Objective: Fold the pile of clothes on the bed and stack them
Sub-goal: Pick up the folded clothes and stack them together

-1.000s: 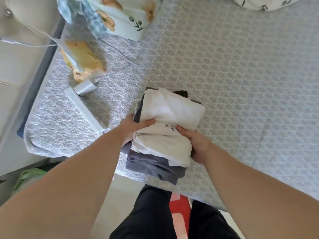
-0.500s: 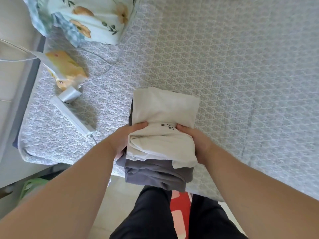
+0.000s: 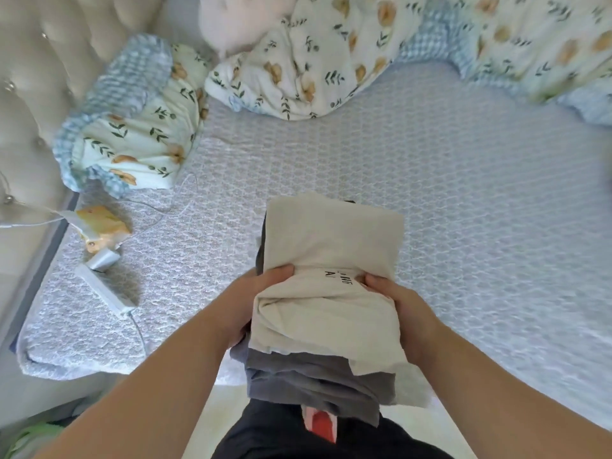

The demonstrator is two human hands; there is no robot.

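A stack of folded clothes (image 3: 331,246) is held up over the near edge of the bed (image 3: 480,210). A white garment with black lettering lies on top; grey garments (image 3: 311,379) hang out beneath it. My left hand (image 3: 255,299) grips the stack's left side, thumb on top of the white cloth. My right hand (image 3: 400,306) grips its right side the same way. The fingers of both hands are hidden under the stack.
A floral pillow (image 3: 132,127) and a floral quilt (image 3: 381,51) lie at the far side. A yellow packet (image 3: 99,226), a white power strip (image 3: 102,289) and thin cables lie at the left. A tufted headboard (image 3: 36,77) is far left.
Both hands have lifted the stack off the bed and drawn it toward me, past the bed's near edge. The view has tilted up, showing the quilt and headboard.
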